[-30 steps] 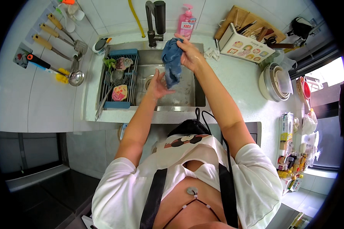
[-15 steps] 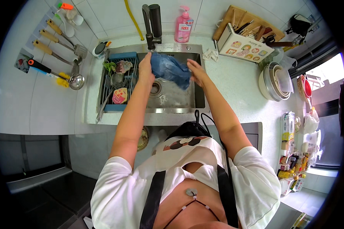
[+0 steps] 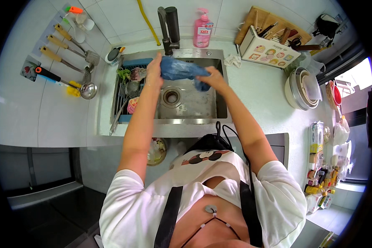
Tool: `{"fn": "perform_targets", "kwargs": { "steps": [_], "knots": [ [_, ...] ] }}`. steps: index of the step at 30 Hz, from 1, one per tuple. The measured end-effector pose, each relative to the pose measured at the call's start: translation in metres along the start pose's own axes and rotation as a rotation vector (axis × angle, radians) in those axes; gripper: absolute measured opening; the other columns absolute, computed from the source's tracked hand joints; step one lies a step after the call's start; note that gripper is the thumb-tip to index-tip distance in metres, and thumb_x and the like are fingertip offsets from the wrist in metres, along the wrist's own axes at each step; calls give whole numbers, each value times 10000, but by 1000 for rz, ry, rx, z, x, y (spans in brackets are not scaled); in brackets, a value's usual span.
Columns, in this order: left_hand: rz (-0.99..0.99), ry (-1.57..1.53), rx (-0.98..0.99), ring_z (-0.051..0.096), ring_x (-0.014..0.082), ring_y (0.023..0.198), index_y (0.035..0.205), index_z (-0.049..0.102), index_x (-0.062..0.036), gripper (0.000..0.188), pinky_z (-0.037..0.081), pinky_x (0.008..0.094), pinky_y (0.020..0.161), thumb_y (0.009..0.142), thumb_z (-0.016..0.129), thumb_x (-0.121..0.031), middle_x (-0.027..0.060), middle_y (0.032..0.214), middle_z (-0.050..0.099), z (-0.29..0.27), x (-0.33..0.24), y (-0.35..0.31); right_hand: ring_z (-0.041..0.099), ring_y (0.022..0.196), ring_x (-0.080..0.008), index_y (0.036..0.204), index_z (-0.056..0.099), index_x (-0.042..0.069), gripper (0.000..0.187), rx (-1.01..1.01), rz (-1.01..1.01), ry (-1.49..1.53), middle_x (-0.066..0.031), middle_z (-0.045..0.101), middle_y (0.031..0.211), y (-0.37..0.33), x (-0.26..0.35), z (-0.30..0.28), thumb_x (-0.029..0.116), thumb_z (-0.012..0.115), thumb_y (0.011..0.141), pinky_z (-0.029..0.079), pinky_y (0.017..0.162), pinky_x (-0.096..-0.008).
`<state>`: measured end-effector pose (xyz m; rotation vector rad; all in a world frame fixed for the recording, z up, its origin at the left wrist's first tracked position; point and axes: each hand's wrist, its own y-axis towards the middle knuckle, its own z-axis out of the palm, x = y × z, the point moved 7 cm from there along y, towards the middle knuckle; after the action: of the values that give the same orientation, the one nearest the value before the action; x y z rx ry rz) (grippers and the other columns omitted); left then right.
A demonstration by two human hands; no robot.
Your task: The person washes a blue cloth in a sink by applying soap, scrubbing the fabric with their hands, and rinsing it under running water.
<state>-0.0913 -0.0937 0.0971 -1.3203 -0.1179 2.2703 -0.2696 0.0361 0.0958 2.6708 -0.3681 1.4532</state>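
Note:
A blue cloth (image 3: 177, 69) is stretched between my two hands over the steel sink (image 3: 194, 108). At its left end, my left hand (image 3: 154, 73) is closed on the fabric beside the dark faucet (image 3: 168, 31). My right hand (image 3: 214, 79) grips the other end, where a bunched bit hangs below the fingers. The cloth covers part of the sink's back wall; the drain (image 3: 171, 97) shows below it. On the left side of the sink sits a blue rack (image 3: 125, 118) holding greens (image 3: 123, 74) and scrubbing pads, partly behind my left forearm.
A pink pump bottle (image 3: 203, 29) stands behind the sink. A crumpled white cloth (image 3: 233, 61) lies at its right, near a utensil holder (image 3: 268, 49). Nested bowls (image 3: 299, 91) stand farther right. A ladle (image 3: 88, 90) and spatulas hang on the left wall.
The cloth has gone from bunched and drooping to a narrower, more level strip between my hands. More of the sink floor and the drain shows. The view has shifted slightly.

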Motion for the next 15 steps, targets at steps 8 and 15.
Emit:
{"fn": "perform_targets", "kwargs": {
  "steps": [8,15],
  "knots": [
    [-310,-45,-85,492,249,971,1010,510,-111,323,353,478,880,821,522,-373,89,1012,534,-29,82,-19,554,792,-129,944,528,49,201,-1,6,1301,-32,569,869,15,52,11,88,556,749,454,704,-268],
    [-373,-622,344,464,339,1030,1099,477,-94,479,313,501,936,827,426,-486,146,1129,490,31,79,-48,561,779,-154,981,496,56,258,-174,85,1389,-58,557,886,33,43,19,95,572,738,470,670,-286]
  ]
}}
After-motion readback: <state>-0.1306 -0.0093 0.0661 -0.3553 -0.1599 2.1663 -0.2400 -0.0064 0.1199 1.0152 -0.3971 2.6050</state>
